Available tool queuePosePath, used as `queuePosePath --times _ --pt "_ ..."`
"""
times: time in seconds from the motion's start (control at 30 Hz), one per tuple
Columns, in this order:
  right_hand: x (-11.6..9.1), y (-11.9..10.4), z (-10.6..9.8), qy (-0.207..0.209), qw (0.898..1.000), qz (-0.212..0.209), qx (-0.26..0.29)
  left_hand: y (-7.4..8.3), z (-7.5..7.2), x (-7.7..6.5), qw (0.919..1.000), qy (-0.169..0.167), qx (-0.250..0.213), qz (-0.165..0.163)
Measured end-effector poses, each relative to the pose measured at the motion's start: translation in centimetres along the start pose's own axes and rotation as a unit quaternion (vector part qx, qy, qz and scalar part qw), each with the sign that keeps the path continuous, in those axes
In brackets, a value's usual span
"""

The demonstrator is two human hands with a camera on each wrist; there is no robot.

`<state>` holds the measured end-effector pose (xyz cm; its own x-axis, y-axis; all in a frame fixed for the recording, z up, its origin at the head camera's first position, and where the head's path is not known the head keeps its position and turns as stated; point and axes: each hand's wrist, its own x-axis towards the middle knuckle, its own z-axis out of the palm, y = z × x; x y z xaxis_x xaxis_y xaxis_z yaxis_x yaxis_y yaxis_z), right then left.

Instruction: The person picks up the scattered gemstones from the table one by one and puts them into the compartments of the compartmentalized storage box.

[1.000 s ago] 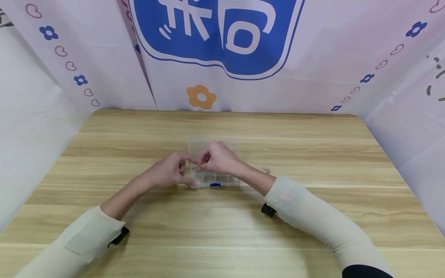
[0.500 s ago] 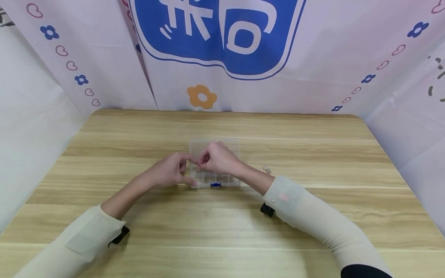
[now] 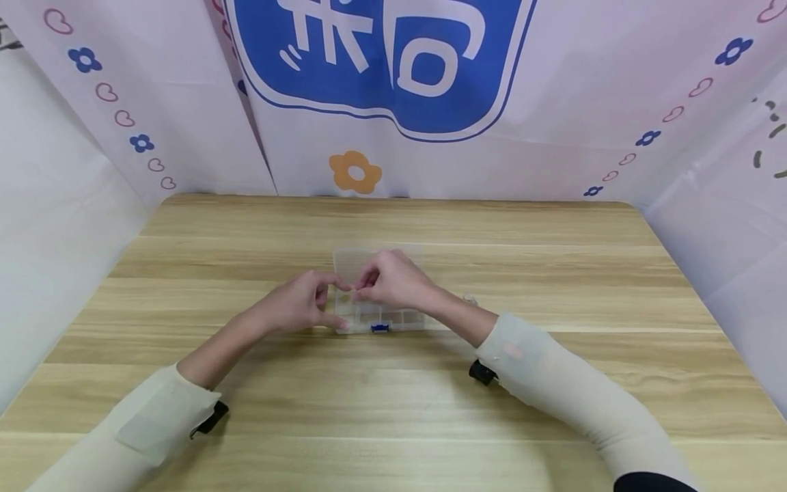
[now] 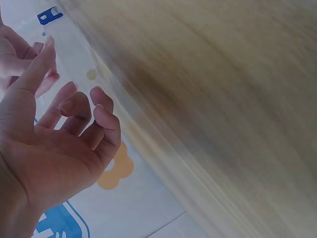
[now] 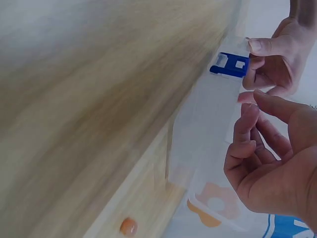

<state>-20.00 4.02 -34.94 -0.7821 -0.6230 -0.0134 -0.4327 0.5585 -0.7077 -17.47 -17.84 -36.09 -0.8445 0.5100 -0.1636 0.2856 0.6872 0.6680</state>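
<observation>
A clear compartment box (image 3: 369, 317) is gripped by the left hand (image 3: 299, 301); over it, the right hand (image 3: 395, 280) is curled, whether around anything cannot be told.

Clear plstc box (image 3: 402, 326) w/ compartments (image 3: 369, 315), lid (image 3: 346, 260) open, blue latch (image 3: 380, 328) (near edge), on wood tbl (image 3: 393, 410)
</observation>
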Motion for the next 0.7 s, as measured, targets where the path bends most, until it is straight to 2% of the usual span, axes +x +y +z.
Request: queuePosePath --times 0.3,0.7 --pt "-2.5 1.4 -1.9 0.014 0.999 0.001 -0.03 0.2 -0.1 0.0 1.0 0.001 0.008 -0.006" --pt "-5.0 3.4 -4.3 0.034 0.999 0.029 -0.004 0.3 -0.1 -0.2 0.9998 -0.001 0.017 -0.012"
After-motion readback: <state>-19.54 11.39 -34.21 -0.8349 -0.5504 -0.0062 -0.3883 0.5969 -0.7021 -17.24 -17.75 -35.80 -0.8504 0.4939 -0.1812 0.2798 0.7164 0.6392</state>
